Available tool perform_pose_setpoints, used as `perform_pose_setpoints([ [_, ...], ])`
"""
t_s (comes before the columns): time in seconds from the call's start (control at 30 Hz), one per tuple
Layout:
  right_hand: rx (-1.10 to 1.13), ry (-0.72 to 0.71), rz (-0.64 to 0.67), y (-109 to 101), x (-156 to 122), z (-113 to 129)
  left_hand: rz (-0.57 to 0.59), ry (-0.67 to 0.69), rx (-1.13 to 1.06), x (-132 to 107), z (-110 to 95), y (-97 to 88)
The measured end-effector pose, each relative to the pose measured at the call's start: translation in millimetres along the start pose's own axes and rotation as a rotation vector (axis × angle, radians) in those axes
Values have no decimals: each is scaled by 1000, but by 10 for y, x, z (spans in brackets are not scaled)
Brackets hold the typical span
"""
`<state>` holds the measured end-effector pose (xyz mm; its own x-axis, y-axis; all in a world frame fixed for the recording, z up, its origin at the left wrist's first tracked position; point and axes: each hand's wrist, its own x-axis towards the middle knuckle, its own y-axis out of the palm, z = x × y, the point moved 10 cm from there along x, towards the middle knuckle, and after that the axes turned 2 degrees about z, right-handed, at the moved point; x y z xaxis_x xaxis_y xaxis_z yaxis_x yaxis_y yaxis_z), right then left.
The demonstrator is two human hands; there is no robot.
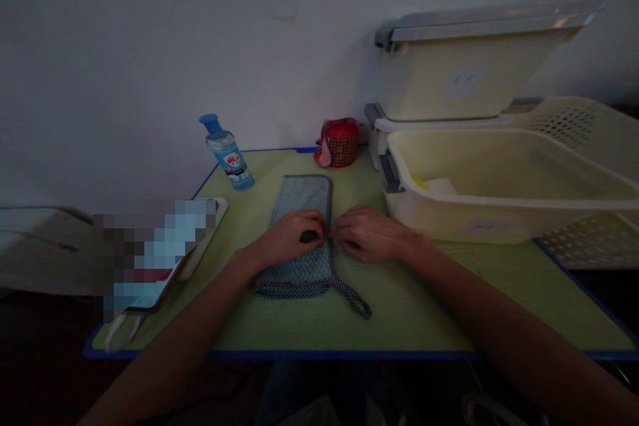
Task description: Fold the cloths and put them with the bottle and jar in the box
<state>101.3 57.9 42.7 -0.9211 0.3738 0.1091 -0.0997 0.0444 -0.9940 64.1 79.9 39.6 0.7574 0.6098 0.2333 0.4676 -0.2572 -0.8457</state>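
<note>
A folded grey-blue woven cloth (299, 269) with a dark checked border and a hanging loop lies on the table. My left hand (294, 236) rests over its middle, fingers closed in a pinch at its right-hand edge. A small dark thing (309, 236) shows within that hand; its kind cannot be made out. From the other side, my right hand (367, 233) is closed too, thumb and fingertips pinched at the same edge. The two sets of fingertips nearly meet there and hide the spot between them. Below them the loop points toward the front right.
On the green table (399, 319) a blue-capped bottle (228, 153) stands at the back left. Beside the left edge leans a phone (160, 273), pixelated. A small red woven basket (342, 144) sits at the back. White plastic bins (464, 216) fill the right side.
</note>
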Motion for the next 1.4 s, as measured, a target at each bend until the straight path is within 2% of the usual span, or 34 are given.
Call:
perform_pose_setpoints([
  [0.47, 22, 10, -9, 0, -5, -14, -12, -79, -37, 11, 51, -10],
  [0.77, 22, 19, 25, 15, 0, -15, -21, -64, -25, 5, 33, -18],
  [1.0, 26, 0, -32, -23, 0, -18, -9, -65, -12, 5, 73, 3],
  [1.4, 70, 12, 51, -10, -11, -30, -38, -43, -39, -12, 45, -35],
])
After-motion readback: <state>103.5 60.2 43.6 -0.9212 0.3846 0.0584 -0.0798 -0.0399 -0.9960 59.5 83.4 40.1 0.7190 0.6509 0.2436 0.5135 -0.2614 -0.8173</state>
